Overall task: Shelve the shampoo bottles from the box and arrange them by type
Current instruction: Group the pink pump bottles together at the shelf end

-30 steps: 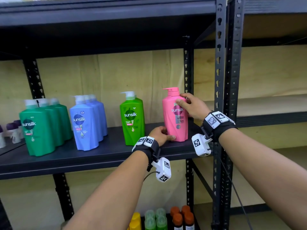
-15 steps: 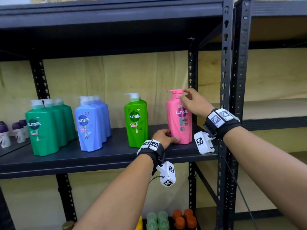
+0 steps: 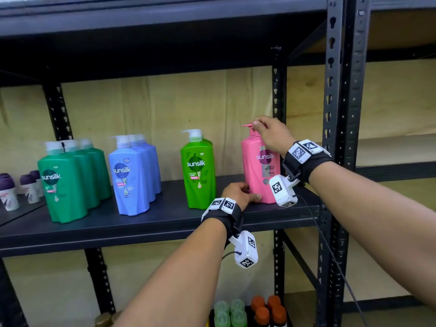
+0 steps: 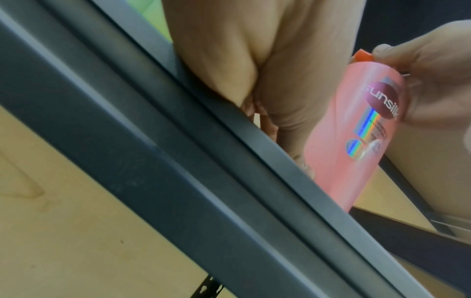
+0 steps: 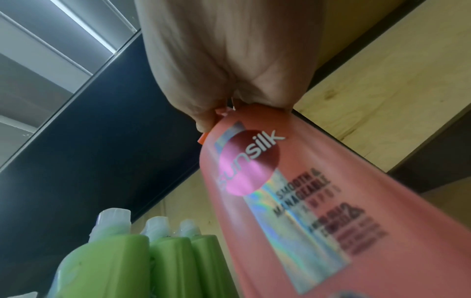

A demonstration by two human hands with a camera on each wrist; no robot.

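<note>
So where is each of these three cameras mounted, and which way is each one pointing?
Head: worn on the head, facing forward and down at the shelf; both forearms show, left hand at the pink bottle base, right hand on its pump.
Left wrist: below the shelf edge, looking up along the left hand to the pink bottle.
Right wrist: looking up along the right hand past the pink bottle; green bottles at the lower left.
Shared: all three show the pink bottle.

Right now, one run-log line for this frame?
step: placing pink bottle | left hand: holds base | right hand: pinches pump | bottle: upright on shelf, right of light green bottle
</note>
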